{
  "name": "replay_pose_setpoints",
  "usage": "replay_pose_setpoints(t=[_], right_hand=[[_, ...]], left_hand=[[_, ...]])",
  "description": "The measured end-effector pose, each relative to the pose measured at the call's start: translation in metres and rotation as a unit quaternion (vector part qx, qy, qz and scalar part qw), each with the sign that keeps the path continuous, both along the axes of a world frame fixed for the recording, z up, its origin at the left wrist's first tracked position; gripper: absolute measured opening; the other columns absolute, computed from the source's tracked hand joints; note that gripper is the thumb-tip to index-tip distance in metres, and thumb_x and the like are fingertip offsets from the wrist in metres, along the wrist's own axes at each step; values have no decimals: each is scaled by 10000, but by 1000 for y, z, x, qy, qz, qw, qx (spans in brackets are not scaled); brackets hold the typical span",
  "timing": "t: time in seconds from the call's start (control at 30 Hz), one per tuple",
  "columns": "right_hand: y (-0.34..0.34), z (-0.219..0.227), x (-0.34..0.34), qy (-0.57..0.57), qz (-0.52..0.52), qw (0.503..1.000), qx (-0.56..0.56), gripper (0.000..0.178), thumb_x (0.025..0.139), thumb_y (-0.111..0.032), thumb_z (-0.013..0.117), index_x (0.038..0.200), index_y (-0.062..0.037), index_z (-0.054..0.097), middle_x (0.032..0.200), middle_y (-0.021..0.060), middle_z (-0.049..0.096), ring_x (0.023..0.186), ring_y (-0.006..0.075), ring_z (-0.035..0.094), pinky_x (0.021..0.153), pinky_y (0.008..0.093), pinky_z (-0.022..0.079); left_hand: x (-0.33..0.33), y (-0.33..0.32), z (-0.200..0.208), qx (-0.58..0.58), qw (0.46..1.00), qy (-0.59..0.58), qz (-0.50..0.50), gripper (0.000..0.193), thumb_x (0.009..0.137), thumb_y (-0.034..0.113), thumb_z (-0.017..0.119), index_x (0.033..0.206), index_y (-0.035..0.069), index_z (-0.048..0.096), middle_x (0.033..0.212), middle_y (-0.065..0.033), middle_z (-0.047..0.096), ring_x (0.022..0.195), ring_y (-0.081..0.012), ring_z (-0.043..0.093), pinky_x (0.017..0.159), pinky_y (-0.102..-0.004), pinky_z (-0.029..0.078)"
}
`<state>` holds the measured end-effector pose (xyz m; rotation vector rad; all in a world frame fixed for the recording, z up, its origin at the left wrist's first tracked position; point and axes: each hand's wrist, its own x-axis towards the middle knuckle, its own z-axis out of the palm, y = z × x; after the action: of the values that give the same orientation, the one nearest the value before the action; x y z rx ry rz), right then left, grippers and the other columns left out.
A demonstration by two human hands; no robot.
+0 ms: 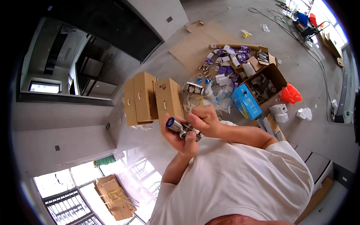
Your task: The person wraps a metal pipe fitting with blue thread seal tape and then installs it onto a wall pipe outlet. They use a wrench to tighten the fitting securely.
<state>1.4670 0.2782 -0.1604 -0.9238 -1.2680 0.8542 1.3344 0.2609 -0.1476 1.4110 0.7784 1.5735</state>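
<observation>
In front of my chest, my left hand (pixel 179 141) is closed round a chrome plumbing fitting (pixel 182 134). One end of the fitting is a short tube with a blue ring, tilted up toward the left, and other metal parts show between thumb and fingers. My right hand (pixel 207 120) is curled into a pinch just beside it, above the fitting's right side. What those right fingers grip, if anything, is hidden by the knuckles. Beyond my hands, clear plastic bags (pixel 219 95) and a chrome part (pixel 194 88) lie on the floor.
Tall cardboard boxes (pixel 144 98) stand at left. Past my right hand are a blue box (pixel 245 101), an open carton of parts (pixel 267 84), small purple and white boxes (pixel 228 62) and a red plastic bag (pixel 290 93). A cable (pixel 320 63) crosses the floor at far right.
</observation>
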Motion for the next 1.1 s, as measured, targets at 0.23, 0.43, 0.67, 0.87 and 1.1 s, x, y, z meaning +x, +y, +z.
replay_pose_setpoints(t=[0.23, 0.43, 0.67, 0.87, 1.1], right_hand=[[17, 17, 38, -175, -52, 939, 293, 430, 938, -239, 714, 617, -93, 467, 558, 59, 453, 467, 220, 431, 437, 373, 320], [22, 33, 48, -243, -17, 837, 489, 521, 949, -323, 725, 644, -139, 344, 603, -19, 450, 483, 152, 436, 438, 305, 275], [22, 40, 46, -246, 4, 859, 450, 528, 906, -338, 786, 634, -145, 376, 617, -12, 481, 491, 163, 462, 442, 310, 304], [19, 42, 39, -211, -18, 909, 359, 595, 875, -444, 832, 631, -137, 385, 579, 0, 424, 467, 184, 426, 437, 339, 278], [11, 35, 32, -163, -38, 931, 326, 604, 865, -518, 834, 629, -115, 452, 565, 16, 417, 459, 206, 446, 432, 359, 301]], left_hand=[[-3, 7, 36, -65, 988, -23, -138, 1074, 953, 710, 620, 1603, -40, 210, 1321, -197, 580, 1201, -300, 607, 1001, -398, 493], [-39, 13, 48, -488, 780, -163, -355, 990, 1025, 711, 447, 1575, -94, 276, 1414, -212, 569, 1312, -311, 585, 1073, -398, 474], [-44, 1, 61, -427, 828, -58, -360, 679, 1066, 369, 489, 1558, -74, 337, 1201, -188, 638, 892, -224, 654, 754, -305, 523], [-16, -15, 63, -194, 966, 27, -169, 701, 1038, 287, 550, 1591, -57, 290, 1319, -173, 556, 1013, -217, 595, 855, -307, 500], [-11, -7, 30, -62, 986, -16, -152, 1059, 868, 279, 846, 1616, 68, 127, 1310, -221, 538, 987, -247, 589, 899, -386, 512]])
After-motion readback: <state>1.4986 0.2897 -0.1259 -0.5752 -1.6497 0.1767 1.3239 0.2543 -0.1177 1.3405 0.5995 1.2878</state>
